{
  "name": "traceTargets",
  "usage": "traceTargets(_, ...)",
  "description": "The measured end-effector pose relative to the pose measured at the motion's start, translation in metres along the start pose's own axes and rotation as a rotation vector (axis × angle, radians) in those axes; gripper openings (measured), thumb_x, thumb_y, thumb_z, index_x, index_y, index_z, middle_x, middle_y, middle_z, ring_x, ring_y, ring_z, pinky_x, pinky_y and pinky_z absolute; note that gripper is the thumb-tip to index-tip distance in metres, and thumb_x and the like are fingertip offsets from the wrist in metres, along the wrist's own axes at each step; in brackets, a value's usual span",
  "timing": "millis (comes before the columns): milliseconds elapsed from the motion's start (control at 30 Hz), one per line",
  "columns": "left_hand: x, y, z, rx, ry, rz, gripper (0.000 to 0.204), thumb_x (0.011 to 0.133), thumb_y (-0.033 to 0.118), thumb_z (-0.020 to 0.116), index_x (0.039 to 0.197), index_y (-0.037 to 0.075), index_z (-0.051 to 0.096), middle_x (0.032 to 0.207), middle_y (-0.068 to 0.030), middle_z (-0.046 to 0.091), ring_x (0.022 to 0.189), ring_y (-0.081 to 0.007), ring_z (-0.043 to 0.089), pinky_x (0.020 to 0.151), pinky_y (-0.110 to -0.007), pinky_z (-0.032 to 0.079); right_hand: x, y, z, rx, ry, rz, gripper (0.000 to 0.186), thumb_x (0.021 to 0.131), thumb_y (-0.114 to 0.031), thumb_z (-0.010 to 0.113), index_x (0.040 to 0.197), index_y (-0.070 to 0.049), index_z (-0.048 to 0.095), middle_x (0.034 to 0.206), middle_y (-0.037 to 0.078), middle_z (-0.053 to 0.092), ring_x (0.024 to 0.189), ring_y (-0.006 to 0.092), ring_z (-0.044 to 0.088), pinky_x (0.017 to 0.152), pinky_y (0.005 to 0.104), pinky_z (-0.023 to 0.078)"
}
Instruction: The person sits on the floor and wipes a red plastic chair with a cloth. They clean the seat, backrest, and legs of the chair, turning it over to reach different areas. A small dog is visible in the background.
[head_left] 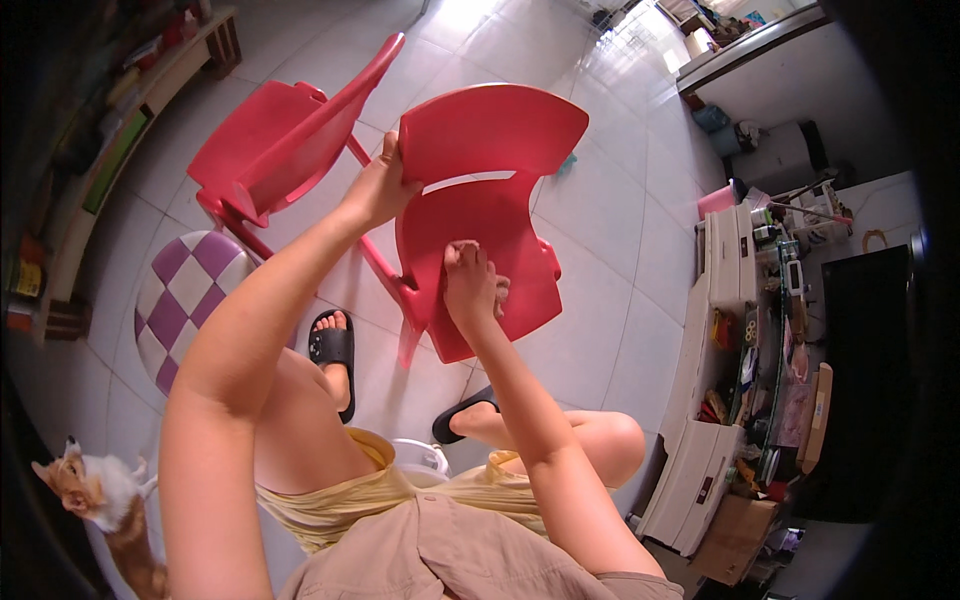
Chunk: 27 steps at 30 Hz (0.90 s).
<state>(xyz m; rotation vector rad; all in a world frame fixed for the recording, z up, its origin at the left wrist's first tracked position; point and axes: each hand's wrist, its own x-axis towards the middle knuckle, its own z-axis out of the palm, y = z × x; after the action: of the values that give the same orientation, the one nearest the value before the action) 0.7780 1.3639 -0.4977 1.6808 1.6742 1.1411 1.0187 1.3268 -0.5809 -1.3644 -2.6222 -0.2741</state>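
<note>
A small red plastic chair [478, 215] stands tilted in front of me, its curved backrest on the far side. My left hand [382, 188] grips the left edge of that backrest, thumb pointing up. Over the seat, my right hand [472, 282] presses down with its fingers curled together. Whatever it may hold is too small and too hidden to name. A second red chair [285, 150] stands just left of the first, turned sideways.
A round stool with a purple and white checkered top [195, 300] is at my left. An orange and white cat [110, 500] sits lower left. Between my legs is a white bucket [420, 460]. Shelves [150, 95] line the left; a cluttered white cabinet [690, 480] stands right.
</note>
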Motion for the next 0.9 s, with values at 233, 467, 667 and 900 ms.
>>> traceTargets(233,-0.002,0.002,-0.004,0.005,-0.03,-0.02,0.06,0.089,0.014,0.067,0.13,0.0,0.025,0.114,-0.0324,0.063,0.111,-0.0494,0.062,0.093,-0.051,0.052,0.026,0.025,-0.007,0.103,-0.077,-0.01,0.032,0.084,-0.009,0.061,0.115,-0.015,0.069,0.121,0.006,0.058,0.116,0.0292,0.053,0.091,0.0414,0.049)
traceTargets(467,0.0,0.002,-0.002,-0.003,-0.047,-0.059,0.057,0.091,0.017,0.065,0.128,-0.001,0.026,0.111,-0.0319,0.065,0.108,-0.0495,0.063,0.089,-0.052,0.052,0.007,0.029,-0.009,0.122,-0.053,-0.061,0.031,0.081,-0.01,0.063,0.111,-0.014,0.071,0.12,0.004,0.06,0.116,0.0281,0.053,0.092,0.0421,0.048)
traceTargets(667,0.002,-0.002,-0.002,-0.001,-0.028,-0.054,0.057,0.092,0.018,0.065,0.129,0.0,0.025,0.112,-0.0309,0.066,0.108,-0.0495,0.064,0.089,-0.053,0.052,0.035,0.027,0.002,0.014,-0.062,-0.063,0.024,0.085,-0.013,0.059,0.105,-0.014,0.07,0.122,0.003,0.06,0.118,0.0271,0.053,0.093,0.0417,0.047)
traceTargets(900,-0.001,0.001,-0.003,0.039,-0.026,-0.058,0.057,0.092,0.018,0.065,0.128,0.0,0.025,0.112,-0.0324,0.065,0.107,-0.0499,0.064,0.089,-0.053,0.052,0.014,0.025,-0.002,0.011,-0.063,-0.063,0.025,0.086,-0.013,0.058,0.108,-0.014,0.069,0.124,0.004,0.059,0.118,0.0275,0.053,0.093,0.0415,0.047)
